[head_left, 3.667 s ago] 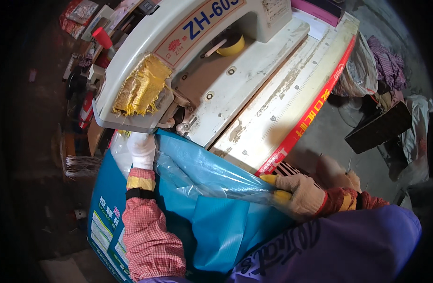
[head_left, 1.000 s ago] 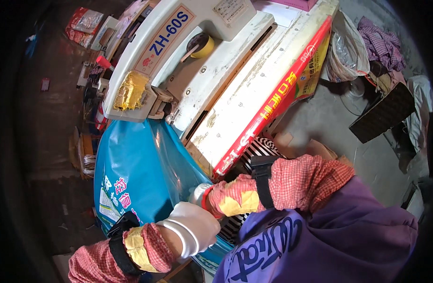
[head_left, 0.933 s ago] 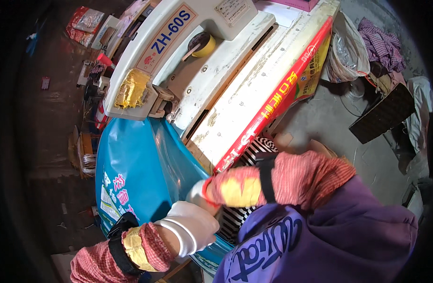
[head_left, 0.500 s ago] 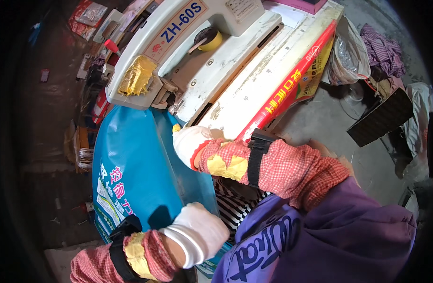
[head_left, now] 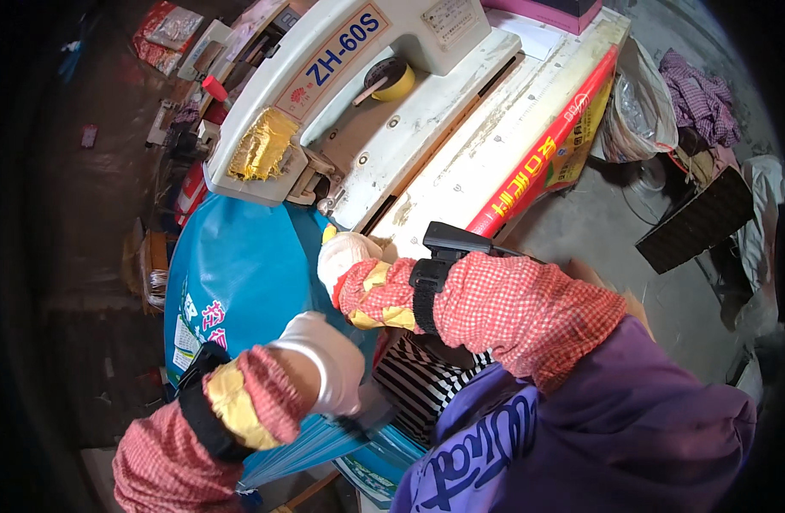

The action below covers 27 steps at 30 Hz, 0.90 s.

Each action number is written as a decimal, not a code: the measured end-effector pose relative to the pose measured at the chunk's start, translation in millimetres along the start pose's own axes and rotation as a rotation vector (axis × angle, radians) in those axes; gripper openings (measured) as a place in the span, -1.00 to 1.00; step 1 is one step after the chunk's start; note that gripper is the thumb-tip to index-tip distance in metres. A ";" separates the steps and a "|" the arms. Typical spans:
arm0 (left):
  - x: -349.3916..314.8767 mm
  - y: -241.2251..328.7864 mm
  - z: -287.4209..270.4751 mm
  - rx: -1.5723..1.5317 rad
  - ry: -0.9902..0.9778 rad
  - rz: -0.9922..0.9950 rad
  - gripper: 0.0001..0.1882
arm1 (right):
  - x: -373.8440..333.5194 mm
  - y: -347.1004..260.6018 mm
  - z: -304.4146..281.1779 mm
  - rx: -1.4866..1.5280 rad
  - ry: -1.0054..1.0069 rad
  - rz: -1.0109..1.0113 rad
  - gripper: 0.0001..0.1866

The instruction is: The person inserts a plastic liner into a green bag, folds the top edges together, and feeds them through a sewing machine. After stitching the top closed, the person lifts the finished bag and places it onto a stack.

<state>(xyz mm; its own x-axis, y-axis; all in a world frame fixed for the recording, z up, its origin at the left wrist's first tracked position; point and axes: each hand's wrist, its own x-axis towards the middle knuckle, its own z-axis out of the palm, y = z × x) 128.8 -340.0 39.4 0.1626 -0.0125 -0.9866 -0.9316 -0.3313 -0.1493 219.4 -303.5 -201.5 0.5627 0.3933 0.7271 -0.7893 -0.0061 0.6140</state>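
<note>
Bag (head_left: 238,256): glossy blue plastic with pink and white print; its far end reaches the underside of the sewing machine's head; thin blue folds show again on the near side of the left hand.
Left hand (head_left: 328,359): white-gloved, back turned up, over the near right part of the bag; its fingers are out of sight, so I cannot tell whether it grasps the plastic.
Right hand (head_left: 349,256): white-gloved, farther off than the left; at the bag's right edge, just beside the counter's near end; a yellow fingertip shows by the blue plastic; the other fingers are hidden, so its grip cannot be told.
Sleeves (head_left: 520,308): red checked, with yellow patches and black straps.
Sewing machine (head_left: 320,94): pale body at the far side; yellow cloth patch (head_left: 262,145) on its head; yellow tub (head_left: 398,79) with a pale stick under its arm.
Counter (head_left: 473,162): whitish, worn; red strip (head_left: 538,154) along its right edge.
Striped cloth (head_left: 422,376): black and white, right of the left hand.
</note>
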 end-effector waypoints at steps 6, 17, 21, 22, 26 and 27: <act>-38.9 31.6 22.7 -0.081 -0.150 -0.205 -0.79 | 14.2 -11.9 -23.3 -0.134 -0.198 0.188 -0.73; 0.3 -19.9 -21.3 -0.059 0.136 -0.171 -0.60 | 32.3 -65.3 -69.4 -0.720 0.329 -0.292 -0.57; -36.9 -9.1 -15.8 -0.038 0.094 -0.210 -0.67 | 31.9 -68.6 -83.6 -0.582 -0.056 -0.208 -0.64; -46.7 -8.4 17.4 0.050 0.244 -0.152 -0.75 | 24.4 -57.6 -70.6 -0.368 0.158 -0.155 -0.65; -94.5 -18.6 29.4 0.167 0.223 -0.214 -0.86 | 24.7 -45.7 -48.7 -0.535 0.423 -0.339 -0.68; -85.6 -2.1 24.3 0.156 0.252 -0.176 -0.86 | 28.9 -43.2 -48.0 -0.530 0.420 -0.337 -0.68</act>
<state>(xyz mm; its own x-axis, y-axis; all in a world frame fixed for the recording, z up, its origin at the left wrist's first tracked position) 108.9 -315.3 122.6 0.3824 -0.2066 -0.9006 -0.9174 -0.2012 -0.3433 258.0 -247.7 -221.8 0.7371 0.6136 0.2832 -0.6636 0.5775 0.4756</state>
